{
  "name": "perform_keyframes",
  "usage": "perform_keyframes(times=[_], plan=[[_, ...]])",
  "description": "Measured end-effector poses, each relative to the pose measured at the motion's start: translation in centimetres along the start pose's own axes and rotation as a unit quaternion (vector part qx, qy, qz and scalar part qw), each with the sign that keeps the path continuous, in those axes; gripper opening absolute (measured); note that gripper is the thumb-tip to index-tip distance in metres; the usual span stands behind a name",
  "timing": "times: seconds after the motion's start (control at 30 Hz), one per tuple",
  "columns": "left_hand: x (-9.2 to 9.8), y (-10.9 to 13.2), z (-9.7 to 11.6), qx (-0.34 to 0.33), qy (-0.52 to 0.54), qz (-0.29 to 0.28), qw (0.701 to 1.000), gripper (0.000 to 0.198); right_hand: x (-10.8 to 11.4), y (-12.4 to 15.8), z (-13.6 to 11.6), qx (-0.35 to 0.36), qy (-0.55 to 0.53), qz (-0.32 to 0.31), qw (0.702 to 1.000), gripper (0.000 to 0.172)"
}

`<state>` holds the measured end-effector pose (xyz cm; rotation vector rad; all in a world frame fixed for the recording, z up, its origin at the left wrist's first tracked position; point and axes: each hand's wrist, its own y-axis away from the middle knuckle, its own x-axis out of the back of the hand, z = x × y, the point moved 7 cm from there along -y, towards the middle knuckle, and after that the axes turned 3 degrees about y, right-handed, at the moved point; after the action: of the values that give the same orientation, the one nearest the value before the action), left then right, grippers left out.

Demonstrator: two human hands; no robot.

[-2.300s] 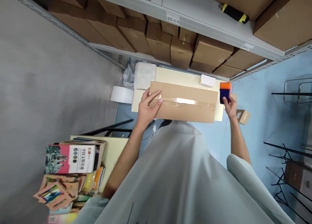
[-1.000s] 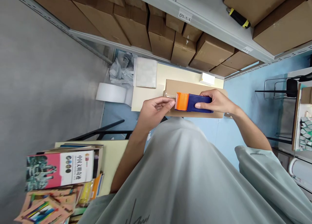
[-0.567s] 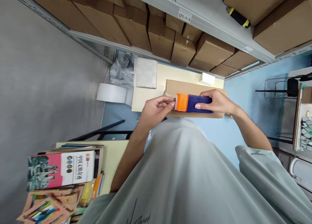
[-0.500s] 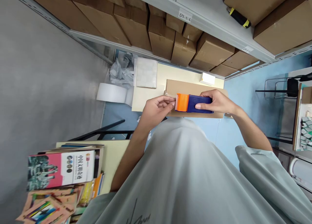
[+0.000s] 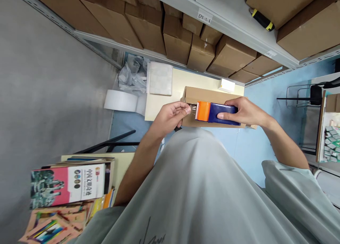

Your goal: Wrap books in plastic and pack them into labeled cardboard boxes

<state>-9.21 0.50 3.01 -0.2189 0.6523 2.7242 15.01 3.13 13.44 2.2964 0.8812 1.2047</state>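
A blue and orange tape dispenser [image 5: 215, 113] lies sideways in my right hand [image 5: 245, 113], which is closed round its blue body. Its toothed orange end points left. From that end a short length of clear tape [image 5: 193, 108] runs to my left hand [image 5: 172, 118], where thumb and fingertips pinch it. Beneath the dispenser sits a long brown cardboard box [image 5: 209, 93]. My hands and the dispenser hide part of its top and near side.
The box rests on a cream table [image 5: 183, 74] beside a white foam stack [image 5: 160, 79], a white roll [image 5: 120, 100] and a small white box [image 5: 226, 85]. Shelving with cartons [image 5: 176, 35] rises behind. Books [image 5: 67, 185] are piled at lower left.
My right hand has drawn the dispenser to the right, away from my left hand. More tape now shows stretched between the toothed edge and my left fingertips.
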Motion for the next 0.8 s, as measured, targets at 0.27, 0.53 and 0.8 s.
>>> perform_keyframes(times=[0.27, 0.53, 0.8], plan=[[2.3, -0.6, 0.3, -0.013, -0.012, 0.015, 1.0, 0.051, 1.6, 1.3, 0.1, -0.042, 0.033, 0.012, 0.998, 0.078], [4.8, -1.4, -1.7, -0.002, 0.028, 0.038, 0.999, 0.047, 2.7, 1.6, 1.7, -0.084, 0.056, 0.018, 0.995, 0.074], [5.6, -2.5, -2.1, -0.013, 0.044, 0.052, 0.998, 0.049, 3.1, 0.4, 0.4, -0.077, 0.066, 0.025, 0.995, 0.072]])
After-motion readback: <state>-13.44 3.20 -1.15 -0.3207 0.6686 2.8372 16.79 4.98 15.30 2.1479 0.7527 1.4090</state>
